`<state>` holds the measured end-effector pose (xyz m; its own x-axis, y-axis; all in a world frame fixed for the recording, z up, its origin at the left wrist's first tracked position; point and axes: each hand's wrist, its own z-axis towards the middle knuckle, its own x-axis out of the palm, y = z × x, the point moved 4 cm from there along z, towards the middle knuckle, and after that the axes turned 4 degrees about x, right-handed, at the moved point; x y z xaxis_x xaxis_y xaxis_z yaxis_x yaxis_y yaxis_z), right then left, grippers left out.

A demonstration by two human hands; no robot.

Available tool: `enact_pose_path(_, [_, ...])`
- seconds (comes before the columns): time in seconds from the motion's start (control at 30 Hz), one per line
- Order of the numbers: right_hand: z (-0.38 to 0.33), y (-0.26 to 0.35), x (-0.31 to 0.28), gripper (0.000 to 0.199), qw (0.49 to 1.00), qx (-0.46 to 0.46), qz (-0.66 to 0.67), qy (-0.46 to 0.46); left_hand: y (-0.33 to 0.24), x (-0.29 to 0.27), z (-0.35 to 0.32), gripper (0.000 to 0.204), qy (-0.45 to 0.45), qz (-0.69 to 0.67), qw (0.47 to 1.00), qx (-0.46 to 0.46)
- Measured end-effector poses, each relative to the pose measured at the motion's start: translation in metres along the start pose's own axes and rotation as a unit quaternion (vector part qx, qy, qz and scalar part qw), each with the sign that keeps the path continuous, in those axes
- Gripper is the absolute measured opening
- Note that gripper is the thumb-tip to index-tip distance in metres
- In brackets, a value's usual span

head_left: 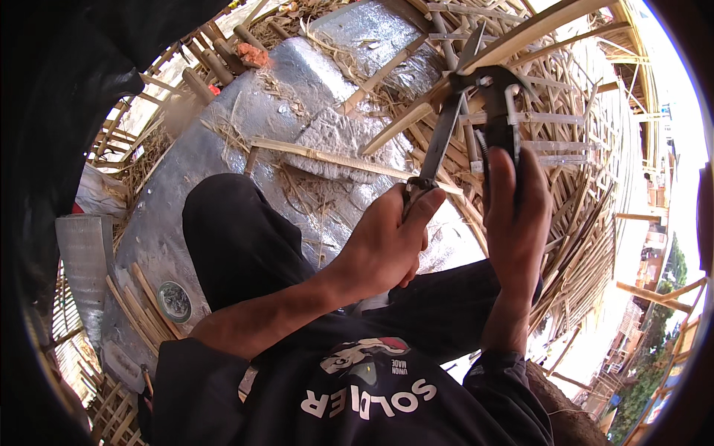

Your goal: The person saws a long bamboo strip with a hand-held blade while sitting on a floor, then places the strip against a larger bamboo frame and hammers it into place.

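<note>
My left hand (390, 234) is closed round the handle of a knife (445, 134), whose long dark blade points up and away. My right hand (517, 208) is closed round a black plier-like hand tool (494, 97) with a small spring between its handles. The tool's rounded head lies against or very near the blade; I cannot tell whether its jaws grip anything. Where blade and tool meet, a pale bamboo strip (513, 44) crosses behind them, running from lower left to upper right. My bent knees, in black trousers, are below my hands.
A silvery sheet (245, 141) covers the ground, with a grey cloth-like pad (346, 141) and bamboo shavings on it. Bamboo latticework (573, 149) stands at right. Several split strips (145, 305) lie at left beside a round clear-topped container (174, 301). A reddish lump (253, 56) sits far off.
</note>
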<state>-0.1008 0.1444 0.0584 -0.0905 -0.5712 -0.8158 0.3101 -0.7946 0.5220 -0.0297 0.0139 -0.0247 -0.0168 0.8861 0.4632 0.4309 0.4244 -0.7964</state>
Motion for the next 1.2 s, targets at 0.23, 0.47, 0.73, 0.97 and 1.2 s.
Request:
enact_pose_path(0.23, [0.004, 0.005, -0.035, 0.043, 0.960, 0.093, 0.196, -0.178, 0.000, -0.004, 0.000, 0.044, -0.010, -0.036, 0.999, -0.021])
enact_pose_path(0.47, [-0.001, -0.011, -0.015, 0.045, 0.980, 0.069, 0.152, -0.108, 0.000, -0.005, -0.001, 0.043, -0.007, -0.021, 1.000, 0.001])
enact_pose_path(0.73, [0.005, 0.010, -0.031, 0.041, 0.969, 0.161, 0.108, -0.150, -0.004, -0.018, 0.003, 0.044, -0.040, -0.015, 0.999, 0.023])
enact_pose_path(0.97, [-0.004, -0.023, 0.030, 0.032, 0.996, -0.010, -0.077, 0.053, 0.003, -0.011, 0.003, 0.043, -0.026, 0.012, 0.999, 0.015])
enact_pose_path(1.2, [0.000, -0.031, 0.001, 0.034, 0.958, 0.134, 0.253, 0.036, 0.002, -0.018, 0.005, 0.042, -0.018, 0.093, 0.995, 0.026])
